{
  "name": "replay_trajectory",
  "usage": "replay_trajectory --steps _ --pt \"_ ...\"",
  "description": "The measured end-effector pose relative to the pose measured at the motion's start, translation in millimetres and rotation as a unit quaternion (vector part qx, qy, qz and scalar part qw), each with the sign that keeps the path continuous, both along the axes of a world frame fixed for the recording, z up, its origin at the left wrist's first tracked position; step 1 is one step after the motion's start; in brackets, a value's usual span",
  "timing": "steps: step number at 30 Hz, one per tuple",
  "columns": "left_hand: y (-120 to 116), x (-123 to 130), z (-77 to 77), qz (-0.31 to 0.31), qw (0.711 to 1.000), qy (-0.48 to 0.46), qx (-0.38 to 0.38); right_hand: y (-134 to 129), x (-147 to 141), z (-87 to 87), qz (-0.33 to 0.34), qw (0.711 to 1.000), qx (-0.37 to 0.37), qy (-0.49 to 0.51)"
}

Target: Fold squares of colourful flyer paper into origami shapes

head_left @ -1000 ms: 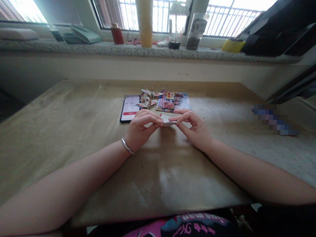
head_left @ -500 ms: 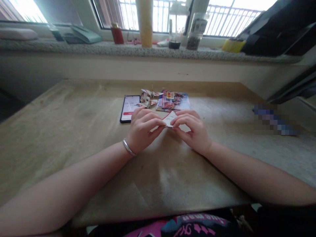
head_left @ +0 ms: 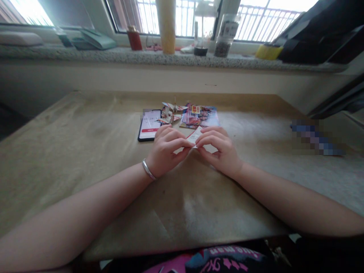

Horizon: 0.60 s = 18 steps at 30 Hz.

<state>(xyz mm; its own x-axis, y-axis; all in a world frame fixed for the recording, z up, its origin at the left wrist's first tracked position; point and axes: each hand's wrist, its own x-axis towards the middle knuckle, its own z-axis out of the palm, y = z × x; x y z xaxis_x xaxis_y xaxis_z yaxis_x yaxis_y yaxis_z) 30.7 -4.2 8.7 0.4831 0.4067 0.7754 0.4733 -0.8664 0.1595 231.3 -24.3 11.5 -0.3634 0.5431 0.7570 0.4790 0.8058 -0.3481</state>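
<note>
Between my hands is a small folded piece of paper (head_left: 194, 135), white with a red edge, held just above the table. My left hand (head_left: 170, 148), with a silver bangle at the wrist, pinches its lower left edge between thumb and fingers. My right hand (head_left: 218, 150) pinches the same paper from the right, its fingertips almost touching the left ones. Fingers hide part of the paper. Just beyond lie several folded paper cranes (head_left: 170, 113), a phone (head_left: 148, 125) with a lit screen, and a stack of colourful printed sheets (head_left: 201, 116).
The table (head_left: 113, 212) reaches to the wall under the window. On the granite sill (head_left: 102, 55) stand a red bottle (head_left: 134, 38), a tall yellow cylinder (head_left: 167, 28), a clear container (head_left: 226, 36) and a black bag (head_left: 315, 34). A blurred-out bluish item (head_left: 317, 138) lies at the right.
Both hands have drawn slightly closer together along the paper's lower edge. Less of the paper shows between the fingertips. The things on the table have stayed put.
</note>
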Motion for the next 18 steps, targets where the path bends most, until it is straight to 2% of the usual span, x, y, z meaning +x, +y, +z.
replay_trajectory --steps 8,18 --pt "-0.7 0.1 1.4 -0.002 1.000 0.000 -0.014 -1.7 -1.0 0.3 0.013 1.000 -0.012 -0.003" --pt "-3.3 -0.4 1.3 -0.002 1.000 0.029 0.013 -1.4 -3.4 -1.9 0.017 1.000 -0.023 -0.004"
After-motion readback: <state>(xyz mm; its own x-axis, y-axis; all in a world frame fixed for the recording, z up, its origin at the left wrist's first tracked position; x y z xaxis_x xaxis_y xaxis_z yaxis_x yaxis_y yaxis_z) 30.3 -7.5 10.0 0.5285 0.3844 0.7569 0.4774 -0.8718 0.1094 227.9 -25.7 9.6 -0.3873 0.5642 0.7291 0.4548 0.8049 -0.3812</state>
